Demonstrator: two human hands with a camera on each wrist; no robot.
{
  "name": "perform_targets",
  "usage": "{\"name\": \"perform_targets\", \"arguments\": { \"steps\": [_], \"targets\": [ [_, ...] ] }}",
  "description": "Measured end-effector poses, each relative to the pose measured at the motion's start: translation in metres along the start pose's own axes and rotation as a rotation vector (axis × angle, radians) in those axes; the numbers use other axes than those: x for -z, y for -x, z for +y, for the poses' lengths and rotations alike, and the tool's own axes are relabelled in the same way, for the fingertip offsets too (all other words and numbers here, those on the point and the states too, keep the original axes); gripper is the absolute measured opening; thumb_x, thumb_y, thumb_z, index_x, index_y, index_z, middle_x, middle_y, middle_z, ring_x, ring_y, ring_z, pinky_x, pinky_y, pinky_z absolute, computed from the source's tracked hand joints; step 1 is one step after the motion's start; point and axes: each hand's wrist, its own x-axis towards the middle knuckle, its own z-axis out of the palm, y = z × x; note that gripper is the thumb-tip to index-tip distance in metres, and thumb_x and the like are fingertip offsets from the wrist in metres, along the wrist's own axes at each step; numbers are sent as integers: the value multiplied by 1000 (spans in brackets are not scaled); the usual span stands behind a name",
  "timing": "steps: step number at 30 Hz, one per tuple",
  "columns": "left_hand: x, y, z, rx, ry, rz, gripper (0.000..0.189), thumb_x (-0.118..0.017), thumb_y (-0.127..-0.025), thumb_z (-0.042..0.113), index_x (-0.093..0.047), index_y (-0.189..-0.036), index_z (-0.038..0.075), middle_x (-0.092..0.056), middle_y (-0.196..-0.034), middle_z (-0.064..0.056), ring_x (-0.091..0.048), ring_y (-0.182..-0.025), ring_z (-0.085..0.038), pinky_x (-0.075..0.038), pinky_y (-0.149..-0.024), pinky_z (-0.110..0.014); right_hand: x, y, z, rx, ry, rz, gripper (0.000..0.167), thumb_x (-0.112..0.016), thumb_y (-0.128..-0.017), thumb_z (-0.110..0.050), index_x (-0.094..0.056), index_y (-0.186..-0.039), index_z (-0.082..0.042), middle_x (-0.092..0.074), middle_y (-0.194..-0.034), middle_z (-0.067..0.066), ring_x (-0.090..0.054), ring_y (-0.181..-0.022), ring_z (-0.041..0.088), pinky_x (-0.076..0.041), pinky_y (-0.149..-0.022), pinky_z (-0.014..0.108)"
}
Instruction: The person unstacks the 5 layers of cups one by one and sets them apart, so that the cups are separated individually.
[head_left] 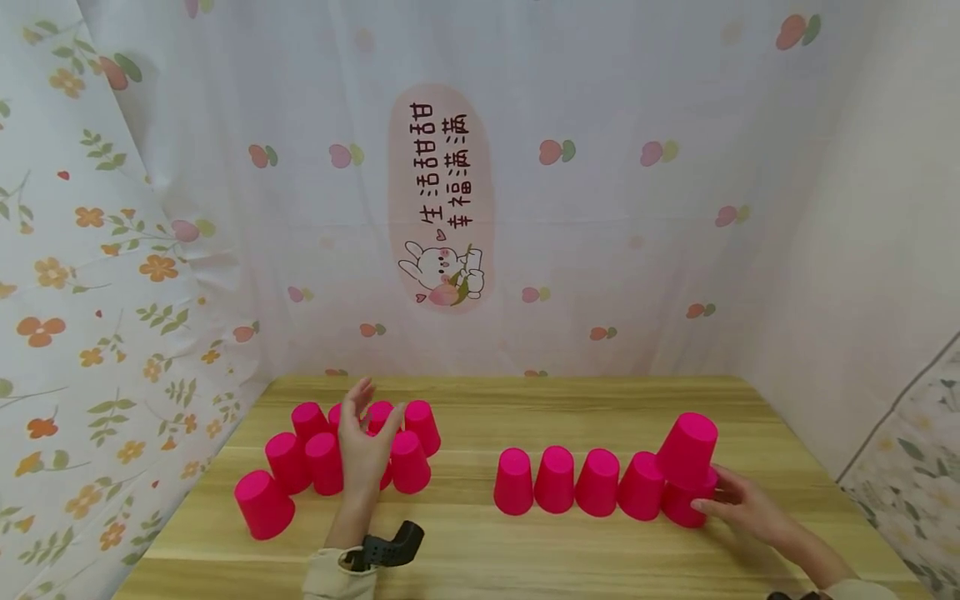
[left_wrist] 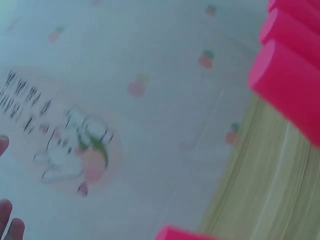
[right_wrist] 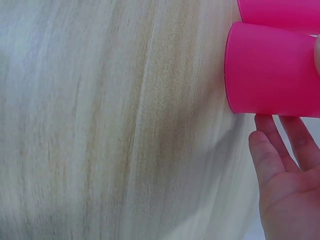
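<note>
Table (head_left: pixel 600 567): yellow-brown wood grain. Cups (head_left: pixel 556 480) on table: plain hot pink. Backdrop (head_left: pixel 600 242) behind table: white, pink-and-green motifs.

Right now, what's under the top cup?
Under the top cup is the end cup and maybe its neighbour. Most of the end cup's top and both cups' insides are covered.

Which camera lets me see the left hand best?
The head view: it shows the left hand from wrist to fingertips, in front of some pink cups. The left wrist view catches only a few fingertips at its left edge, and the right wrist view shows none of it.
</note>
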Motion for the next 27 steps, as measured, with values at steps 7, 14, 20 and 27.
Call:
{"name": "perform_targets", "arguments": {
  "steps": [7, 14, 20, 27],
  "targets": [
    [-57, 7, 42, -190, 14, -250, 53, -64, -76, -4, -40, -122, -6, -41, -122, -21, -36, -114, -33, -28, -92, -50, 1, 1, 3, 19, -50, -3, 52, -63, -81, -9, -40, -123, 10, -51, -104, -23, -54, -87, -4, -48, -68, 22],
    [-109, 10, 38, -360, -88, -486, 55, -68, -75, 5, -44, -124, 6, -44, -119, -10, -40, -111, -21, -34, -92, -43, 0, -2, 1, -27, -16, -3, 58, -64, -81, -14, -36, -123, 15, -56, -112, 8, -58, -92, 15, -48, -70, 22],
    [-149, 47, 32, -398, -186, -759, 55, -65, -78, 12, -42, -127, 13, -43, -120, -5, -39, -111, -17, -39, -89, -32, 1, -1, 2, -1, -38, -7, 53, -62, -82, -9, -38, -124, 12, -56, -112, 4, -57, -92, 13, -47, -70, 22],
    [-185, 87, 22, -310, -240, -930, 56, -65, -79, 20, -39, -129, 15, -42, -121, 2, -38, -111, -8, -40, -84, -22, 0, 0, 6, 48, -102, -16, 53, -62, -81, -7, -38, -124, 13, -45, -101, -34, -52, -88, -7, -48, -70, 21]
  ]
}}
